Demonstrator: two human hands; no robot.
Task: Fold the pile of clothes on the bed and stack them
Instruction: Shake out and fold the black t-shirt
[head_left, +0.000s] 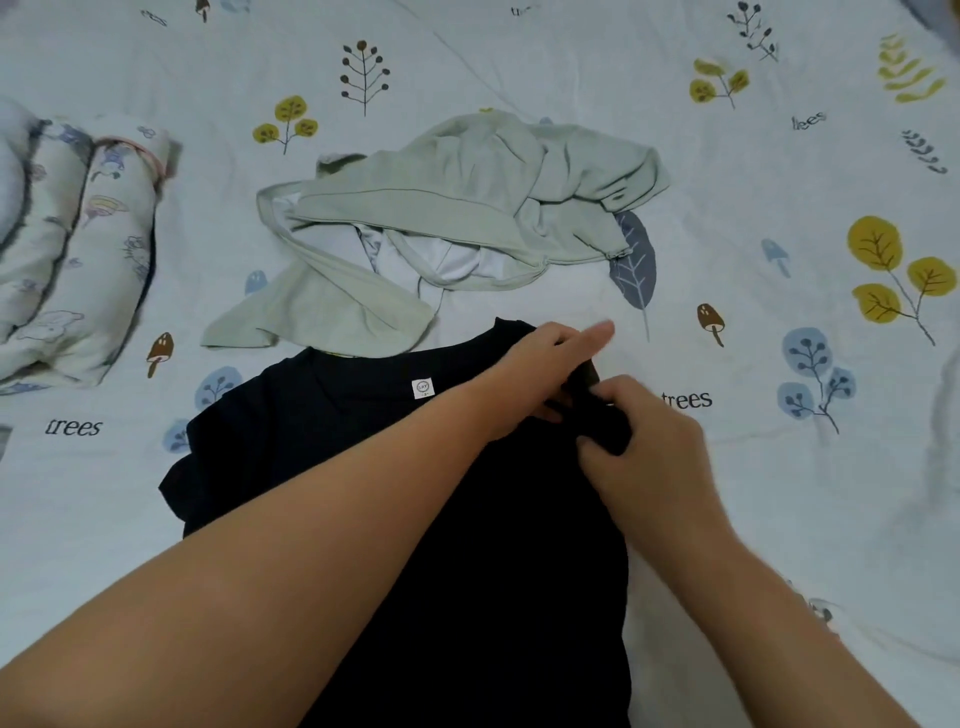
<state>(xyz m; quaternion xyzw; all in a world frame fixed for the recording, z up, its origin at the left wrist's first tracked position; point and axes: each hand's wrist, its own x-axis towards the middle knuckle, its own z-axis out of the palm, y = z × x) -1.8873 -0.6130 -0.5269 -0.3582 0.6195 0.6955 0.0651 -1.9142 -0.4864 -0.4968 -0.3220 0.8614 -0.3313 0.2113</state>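
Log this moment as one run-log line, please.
stage: folding black shirt | left hand: on shirt's right shoulder | right hand: pinching right sleeve | green garment: unfolded beyond | stack: not visible

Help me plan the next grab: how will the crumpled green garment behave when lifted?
The green garment lies bunched with loose straps, so it is probably floppy and will sag and unfurl. It looks thin, likely light. A dangling strap may drag over the black shirt.
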